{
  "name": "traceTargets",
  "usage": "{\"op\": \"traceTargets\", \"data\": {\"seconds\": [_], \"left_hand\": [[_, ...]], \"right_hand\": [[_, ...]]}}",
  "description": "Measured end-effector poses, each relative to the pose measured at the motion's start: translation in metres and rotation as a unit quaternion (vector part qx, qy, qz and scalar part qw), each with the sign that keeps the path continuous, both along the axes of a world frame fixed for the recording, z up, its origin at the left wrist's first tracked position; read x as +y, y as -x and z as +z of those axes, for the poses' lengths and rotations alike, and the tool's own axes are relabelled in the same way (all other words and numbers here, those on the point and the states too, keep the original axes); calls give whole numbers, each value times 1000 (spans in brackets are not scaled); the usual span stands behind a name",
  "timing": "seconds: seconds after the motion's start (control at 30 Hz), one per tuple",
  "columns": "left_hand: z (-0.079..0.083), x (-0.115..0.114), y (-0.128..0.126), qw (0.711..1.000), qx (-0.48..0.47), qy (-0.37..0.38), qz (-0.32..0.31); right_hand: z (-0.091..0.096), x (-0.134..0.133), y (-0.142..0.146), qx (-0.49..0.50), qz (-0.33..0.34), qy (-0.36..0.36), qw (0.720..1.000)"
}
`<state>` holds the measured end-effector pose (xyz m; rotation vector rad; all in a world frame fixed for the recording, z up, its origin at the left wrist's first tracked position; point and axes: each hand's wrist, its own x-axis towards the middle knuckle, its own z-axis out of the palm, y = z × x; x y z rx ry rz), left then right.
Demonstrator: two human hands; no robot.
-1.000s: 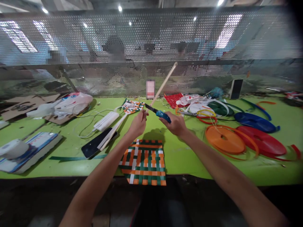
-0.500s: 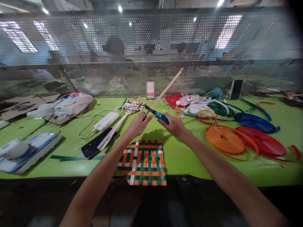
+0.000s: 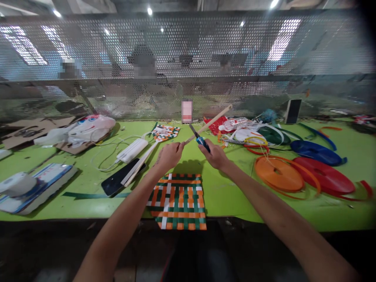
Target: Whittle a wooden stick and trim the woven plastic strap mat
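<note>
My left hand (image 3: 171,154) is closed round the near end of a pale wooden stick (image 3: 216,119), which slants up and away to the right. In my right hand (image 3: 216,155) is a blue-handled utility knife (image 3: 202,142); its dark blade points up and left, crossing the stick close to my left fingers. Whether the blade touches the wood I cannot tell. Below my hands a woven mat of orange, green and white strips (image 3: 179,201) hangs slightly over the table's front edge. A smaller woven piece (image 3: 165,132) with pale sticks lies beyond my left hand.
Coils of orange (image 3: 279,174), red (image 3: 326,174) and blue strip (image 3: 317,152) lie on the right. On the left are a black phone (image 3: 117,183), a white power strip (image 3: 132,150), a plastic bag (image 3: 91,129) and a tissue pack (image 3: 38,188). A perforated metal screen (image 3: 176,47) stands behind.
The stick's far end has dropped and swung slightly right. The knife has turned more upright, and my left hand has shifted a little while still gripping the stick.
</note>
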<state>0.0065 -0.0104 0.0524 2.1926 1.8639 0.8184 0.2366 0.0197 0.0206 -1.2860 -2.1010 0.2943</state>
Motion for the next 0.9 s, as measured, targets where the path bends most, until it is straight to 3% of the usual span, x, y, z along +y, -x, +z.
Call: {"op": "traceTargets", "data": {"seconds": [0.13, 0.4, 0.57, 0.77, 0.9], "left_hand": [[0, -2, -3, 999, 3, 25, -21], [-4, 0, 1, 997, -9, 52, -50], [-2, 2, 1, 989, -77, 90, -84], [0, 1, -3, 994, -78, 45, -55], [2, 1, -3, 995, -71, 46, -50]], "right_hand": [[-4, 5, -1, 75, 54, 24, 995], [-9, 8, 1, 101, 128, -33, 986], [-9, 7, 2, 71, 122, -47, 989], [-7, 3, 3, 3, 100, 31, 994], [-4, -1, 7, -12, 106, 45, 993]]}}
